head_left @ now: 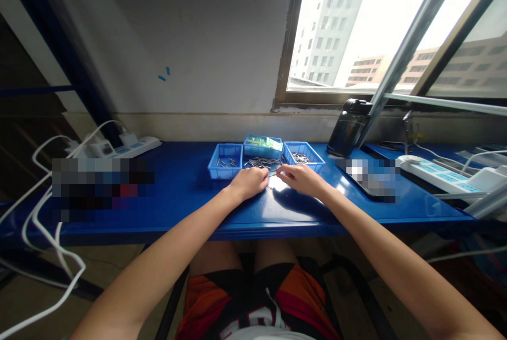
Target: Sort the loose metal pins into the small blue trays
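My left hand (249, 182) is closed around one end of a thin, light-coloured rod (272, 173) just above the blue table. The fingers of my right hand (301, 177) pinch together at the rod's other end. Directly behind both hands lies a loose pile of slim dark metal pieces (262, 162). To the left of the pile, a blue bin (225, 172) has several thin pieces on its floor. On the right, another blue bin (312, 153) contains many small silvery parts. A third blue bin (253, 151) at the back holds something green in clear plastic.
A black bottle (347, 128) stands by the window, with a dark flat device (366, 184), partly blurred out, before it. Power strips lie at the right (435, 175) and left (138, 146), trailing white cables. The blue table (174, 208) ends close to my lap.
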Action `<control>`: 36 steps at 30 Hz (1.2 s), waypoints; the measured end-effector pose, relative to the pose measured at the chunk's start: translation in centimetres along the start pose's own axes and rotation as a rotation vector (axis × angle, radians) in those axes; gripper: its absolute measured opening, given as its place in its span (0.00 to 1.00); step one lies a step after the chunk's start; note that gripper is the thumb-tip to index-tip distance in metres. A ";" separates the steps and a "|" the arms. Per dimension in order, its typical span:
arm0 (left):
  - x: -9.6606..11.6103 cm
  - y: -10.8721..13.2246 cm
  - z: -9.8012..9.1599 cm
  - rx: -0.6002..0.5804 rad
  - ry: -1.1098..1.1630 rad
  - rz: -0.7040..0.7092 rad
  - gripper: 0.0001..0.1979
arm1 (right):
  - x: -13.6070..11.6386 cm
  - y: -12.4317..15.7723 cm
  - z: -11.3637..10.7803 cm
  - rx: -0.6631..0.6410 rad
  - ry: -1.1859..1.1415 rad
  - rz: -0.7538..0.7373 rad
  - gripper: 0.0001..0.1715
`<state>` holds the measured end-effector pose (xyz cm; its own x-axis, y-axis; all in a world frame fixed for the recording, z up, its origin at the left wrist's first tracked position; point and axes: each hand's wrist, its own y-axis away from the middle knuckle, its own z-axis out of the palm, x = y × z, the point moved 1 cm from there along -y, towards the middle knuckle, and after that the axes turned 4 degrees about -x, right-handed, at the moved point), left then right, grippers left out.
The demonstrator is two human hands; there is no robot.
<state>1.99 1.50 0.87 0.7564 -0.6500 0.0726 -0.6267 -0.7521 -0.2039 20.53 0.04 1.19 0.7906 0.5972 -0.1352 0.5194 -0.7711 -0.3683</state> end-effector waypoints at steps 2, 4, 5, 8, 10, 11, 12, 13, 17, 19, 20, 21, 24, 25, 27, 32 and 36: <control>0.0 0.0 -0.1 0.009 0.011 -0.001 0.09 | 0.1 0.0 0.1 -0.003 0.004 0.011 0.13; 0.1 0.0 -0.2 0.017 0.023 -0.006 0.09 | 0.3 -0.1 0.2 -0.015 0.006 0.022 0.12; 0.1 0.0 -0.2 0.021 0.029 -0.011 0.08 | 0.3 -0.1 0.2 -0.024 0.006 0.026 0.12; 0.2 0.0 -0.4 0.032 0.037 -0.016 0.08 | 0.4 -0.1 0.3 -0.057 0.006 0.030 0.11; 0.3 0.0 -0.5 0.034 0.041 -0.010 0.07 | 0.3 -0.1 0.2 -0.073 0.006 0.032 0.11; 0.3 0.0 -0.5 0.033 0.041 -0.008 0.07 | 0.3 -0.1 0.2 -0.079 0.006 0.034 0.11; 0.3 0.0 -0.5 0.031 0.041 -0.009 0.07 | 0.3 -0.1 0.2 -0.084 0.006 0.037 0.11; 0.3 0.0 -0.5 0.028 0.039 -0.011 0.07 | 0.3 -0.1 0.1 -0.087 0.008 0.040 0.11; 0.3 0.0 -0.6 0.025 0.019 -0.015 0.08 | 0.1 0.0 0.0 -0.088 0.019 0.052 0.11; 0.3 0.0 -0.6 0.023 0.013 -0.009 0.08 | 0.1 0.0 -0.1 -0.079 0.027 0.061 0.11; 0.3 0.0 -0.6 0.017 0.012 -0.010 0.08 | 0.0 0.0 -0.1 -0.073 0.033 0.067 0.11; 0.3 0.0 -0.5 0.008 0.011 -0.018 0.08 | 0.0 0.0 -0.2 -0.065 0.042 0.078 0.11; 0.3 0.0 -0.4 -0.025 0.005 -0.061 0.12 | 0.1 -0.1 -0.4 -0.026 0.083 0.135 0.13; 0.3 0.0 -0.3 -0.033 0.001 -0.069 0.13 | 0.1 -0.1 -0.6 -0.007 0.107 0.163 0.14; 0.2 0.0 -0.1 -0.037 -0.007 -0.062 0.13 | 0.3 0.0 -0.9 0.051 0.180 0.247 0.15; 0.0 0.0 0.1 -0.029 -0.015 -0.017 0.11 | 1.3 0.2 -1.4 0.184 0.362 0.549 0.17; 0.0 0.0 0.0 -0.031 -0.017 -0.016 0.11 | 1.9 0.4 -1.4 0.168 0.378 0.636 0.19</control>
<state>1.99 1.44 0.89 0.7692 -0.6362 0.0593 -0.6199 -0.7656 -0.1722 22.62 0.56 2.04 0.9943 -0.0915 -0.0554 -0.1068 -0.8793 -0.4641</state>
